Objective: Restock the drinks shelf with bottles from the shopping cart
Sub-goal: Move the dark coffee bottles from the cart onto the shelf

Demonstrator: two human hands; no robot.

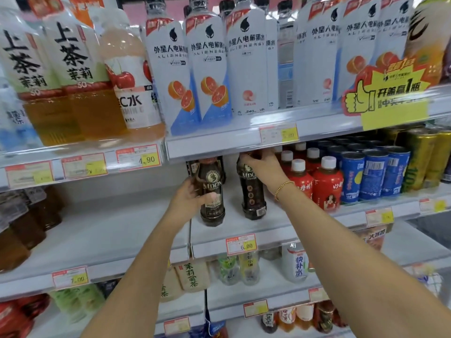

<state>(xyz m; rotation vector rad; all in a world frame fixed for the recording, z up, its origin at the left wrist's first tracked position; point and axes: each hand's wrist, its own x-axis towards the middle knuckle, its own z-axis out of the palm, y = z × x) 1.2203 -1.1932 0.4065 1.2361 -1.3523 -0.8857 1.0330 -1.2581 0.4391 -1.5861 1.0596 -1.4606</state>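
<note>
Two bottles [212, 191], fingers [207, 196] wrapped around.

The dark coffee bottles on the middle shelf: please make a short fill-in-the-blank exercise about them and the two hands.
1. The left hand grips the left coffee bottle around its ____.
2. The right hand holds the right coffee bottle at its ____.
3. The wrist with the gold bracelet belongs to the ____ hand.
4. Right of the coffee stand red bottles with ____ caps.

Missing words: middle; top; right; white
</note>
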